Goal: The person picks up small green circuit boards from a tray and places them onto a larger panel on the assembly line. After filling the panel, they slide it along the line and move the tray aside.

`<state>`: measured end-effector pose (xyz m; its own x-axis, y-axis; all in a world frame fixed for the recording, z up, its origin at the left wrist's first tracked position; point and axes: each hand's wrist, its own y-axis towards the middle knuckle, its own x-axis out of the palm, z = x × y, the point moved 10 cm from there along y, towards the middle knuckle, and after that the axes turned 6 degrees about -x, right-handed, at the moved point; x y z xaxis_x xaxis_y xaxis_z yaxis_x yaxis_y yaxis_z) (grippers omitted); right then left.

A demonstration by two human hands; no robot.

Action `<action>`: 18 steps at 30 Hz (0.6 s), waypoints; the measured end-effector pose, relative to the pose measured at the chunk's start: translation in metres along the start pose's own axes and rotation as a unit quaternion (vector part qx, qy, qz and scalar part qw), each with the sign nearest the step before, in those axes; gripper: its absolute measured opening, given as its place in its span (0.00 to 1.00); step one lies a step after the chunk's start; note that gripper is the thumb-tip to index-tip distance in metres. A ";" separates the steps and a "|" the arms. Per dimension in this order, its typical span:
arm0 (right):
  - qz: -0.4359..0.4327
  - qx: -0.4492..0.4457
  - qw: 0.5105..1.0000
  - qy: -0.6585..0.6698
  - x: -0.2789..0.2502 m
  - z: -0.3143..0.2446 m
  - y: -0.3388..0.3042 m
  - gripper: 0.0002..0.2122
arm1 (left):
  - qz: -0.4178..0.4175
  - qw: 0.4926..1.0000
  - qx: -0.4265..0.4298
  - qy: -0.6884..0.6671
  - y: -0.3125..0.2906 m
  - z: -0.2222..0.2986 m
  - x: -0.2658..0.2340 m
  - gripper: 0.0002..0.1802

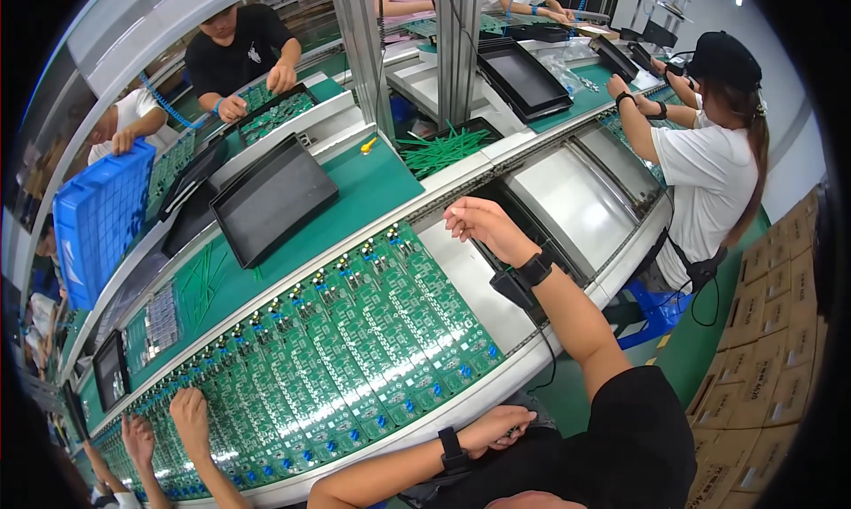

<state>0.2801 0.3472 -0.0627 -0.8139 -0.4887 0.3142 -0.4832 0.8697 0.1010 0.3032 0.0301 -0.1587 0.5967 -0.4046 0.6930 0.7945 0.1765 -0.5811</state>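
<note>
My right hand is raised over the metal conveyor, just past the right end of a long row of green circuit boards. Its fingertips are drawn together; whatever is between them is too small to name. Close to my body, below the near edge of the line, my left hand is curled closed with small dark bits showing at the fingers, their kind unclear. Both wrists wear black bands. The boards lie side by side, with blue parts along the near end and small upright parts along the far end.
Beyond the boards lies a black tray on a green mat, with a yellow-handled tool beside it. Green strips fill a bin. Another person's hands work at left; a person in white sits right. Cartons line the right.
</note>
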 end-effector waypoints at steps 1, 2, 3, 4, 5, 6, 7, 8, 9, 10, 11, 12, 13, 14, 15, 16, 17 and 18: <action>0.000 0.000 1.000 -0.001 -0.001 0.000 0.000 0.09 | -0.001 1.000 -0.003 0.000 0.001 -0.001 -0.001 0.17; -0.001 0.000 1.000 -0.003 -0.001 0.000 0.001 0.09 | -0.002 1.000 -0.006 0.000 0.001 -0.001 -0.001 0.17; -0.002 0.002 1.000 -0.004 -0.001 0.002 0.001 0.09 | -0.002 1.000 -0.008 -0.001 0.002 -0.002 -0.002 0.17; -0.002 0.000 1.000 -0.006 -0.001 0.002 0.001 0.09 | -0.003 1.000 -0.007 -0.003 0.001 -0.002 -0.002 0.17; -0.003 -0.001 1.000 -0.008 0.001 0.002 0.002 0.09 | -0.001 1.000 -0.007 -0.002 0.001 -0.002 -0.003 0.17; -0.006 -0.003 1.000 -0.010 0.003 0.002 0.004 0.09 | 0.003 1.000 -0.005 -0.003 0.001 -0.001 -0.004 0.17; -0.011 -0.001 1.000 -0.010 0.005 0.003 0.004 0.09 | 0.007 1.000 -0.002 -0.003 0.001 0.000 -0.005 0.17; -0.004 0.003 1.000 -0.019 0.004 0.003 0.002 0.09 | 0.010 1.000 0.003 -0.007 0.001 0.000 -0.005 0.17; -0.001 0.007 1.000 -0.026 0.004 0.002 0.002 0.09 | 0.009 1.000 -0.001 -0.005 0.002 -0.001 -0.005 0.17; 0.001 0.011 0.999 -0.034 0.005 0.003 0.002 0.09 | 0.009 1.000 -0.003 -0.003 0.003 -0.002 -0.005 0.17; -0.011 0.012 0.999 -0.031 0.007 0.003 0.002 0.09 | 0.010 1.000 -0.006 -0.002 0.003 -0.003 -0.005 0.17; -0.006 0.006 0.999 -0.037 0.001 0.000 0.000 0.09 | 0.014 1.000 0.001 -0.006 0.006 -0.002 -0.006 0.17; -0.004 0.000 0.999 -0.039 -0.001 -0.001 -0.001 0.10 | 0.010 1.000 0.001 -0.006 0.007 -0.004 -0.006 0.17; -0.002 -0.006 0.999 -0.041 -0.002 -0.001 0.000 0.10 | 0.005 1.000 0.000 -0.005 0.008 -0.005 -0.005 0.17; -0.011 -0.006 0.999 -0.038 0.002 -0.002 0.000 0.10 | -0.001 1.000 -0.003 -0.003 0.008 -0.007 -0.005 0.17; -0.012 -0.005 0.999 -0.041 0.005 -0.003 0.000 0.10 | 0.006 1.000 0.003 -0.008 0.009 -0.007 -0.007 0.17; -0.013 -0.004 0.999 -0.044 0.008 -0.004 -0.001 0.10 | 0.006 1.000 0.003 -0.008 0.010 -0.009 -0.007 0.17; -0.011 -0.004 0.999 -0.049 0.008 -0.005 -0.001 0.10 | 0.005 1.000 0.002 -0.007 0.012 -0.009 -0.007 0.17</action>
<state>0.2756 0.3429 -0.0556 -0.8313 -0.5114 0.2178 -0.4987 0.8592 0.1140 0.3070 0.0266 -0.1746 0.6059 -0.3898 0.6935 0.7892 0.1843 -0.5859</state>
